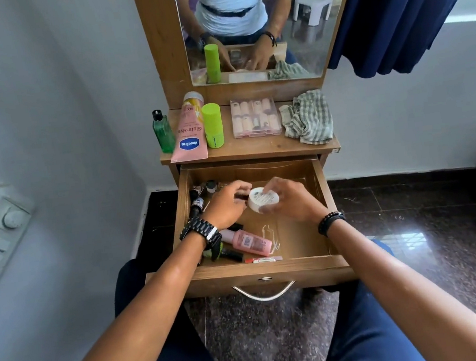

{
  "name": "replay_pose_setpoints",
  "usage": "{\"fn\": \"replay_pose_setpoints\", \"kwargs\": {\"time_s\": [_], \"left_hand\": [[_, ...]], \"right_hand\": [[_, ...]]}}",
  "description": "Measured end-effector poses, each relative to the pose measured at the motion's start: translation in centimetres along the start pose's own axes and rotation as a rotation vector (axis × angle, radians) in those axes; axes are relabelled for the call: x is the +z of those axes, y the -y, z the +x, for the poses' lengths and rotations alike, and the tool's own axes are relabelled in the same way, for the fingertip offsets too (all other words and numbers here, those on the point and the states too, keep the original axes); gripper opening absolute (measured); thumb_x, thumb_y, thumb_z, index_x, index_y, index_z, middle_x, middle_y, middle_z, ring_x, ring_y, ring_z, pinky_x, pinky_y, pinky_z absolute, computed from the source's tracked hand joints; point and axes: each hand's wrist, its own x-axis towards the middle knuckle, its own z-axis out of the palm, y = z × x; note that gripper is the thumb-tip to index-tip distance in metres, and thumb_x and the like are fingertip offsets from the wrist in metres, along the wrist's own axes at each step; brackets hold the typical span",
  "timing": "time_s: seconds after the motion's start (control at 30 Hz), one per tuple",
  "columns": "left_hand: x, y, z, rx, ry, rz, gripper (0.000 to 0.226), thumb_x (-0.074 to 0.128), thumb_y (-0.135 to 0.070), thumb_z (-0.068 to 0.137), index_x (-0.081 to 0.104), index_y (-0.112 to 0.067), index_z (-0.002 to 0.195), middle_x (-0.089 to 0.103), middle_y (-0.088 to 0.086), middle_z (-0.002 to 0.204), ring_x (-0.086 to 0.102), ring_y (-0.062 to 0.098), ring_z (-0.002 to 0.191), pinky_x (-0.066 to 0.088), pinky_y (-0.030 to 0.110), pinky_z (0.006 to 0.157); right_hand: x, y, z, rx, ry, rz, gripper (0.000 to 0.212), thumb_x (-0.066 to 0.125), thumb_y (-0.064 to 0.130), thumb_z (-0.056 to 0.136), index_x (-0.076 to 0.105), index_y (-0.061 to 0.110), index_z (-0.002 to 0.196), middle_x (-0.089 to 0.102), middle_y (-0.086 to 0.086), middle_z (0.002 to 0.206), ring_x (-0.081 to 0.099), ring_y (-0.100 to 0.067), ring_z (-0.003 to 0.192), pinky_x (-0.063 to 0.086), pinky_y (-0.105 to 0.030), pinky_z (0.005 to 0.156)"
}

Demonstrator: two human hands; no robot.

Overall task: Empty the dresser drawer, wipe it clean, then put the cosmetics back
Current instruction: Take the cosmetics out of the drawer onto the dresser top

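The right hand (289,200) grips a white jar (263,201) over the drawer's (328,198) middle; the left hand (225,207) pinches something small and dark beside it. Best lift both straight up to the dresser top (256,144). A pink bottle (251,242) and tubes remain along the drawer's left side and front edge.

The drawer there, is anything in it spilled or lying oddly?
Nothing looks spilled. A pink bottle lies on its side near the drawer front, and small items sit jumbled at its left edge.
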Motion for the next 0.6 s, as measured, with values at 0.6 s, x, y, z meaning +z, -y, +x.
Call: {"fn": "replay_pose_setpoints", "kwargs": {"time_s": [0.6], "left_hand": [[-0.4, -3.5, 2.7, 0.150, -0.334, 0.363, 0.064, 0.045, -0.007, 0.091, 0.015, -0.015, 0.147, 0.054, 0.014, 0.130, 0.061, 0.027, 0.104, 0.057, 0.038, 0.076]], "right_hand": [[-7.5, 4.8, 9.6, -0.054, -0.557, -0.107, 0.029, 0.068, 0.026, 0.083, 0.059, 0.010, 0.106, 0.058, -0.013, 0.116, 0.054, -0.025, 0.105, 0.035, -0.023, 0.078]]}}
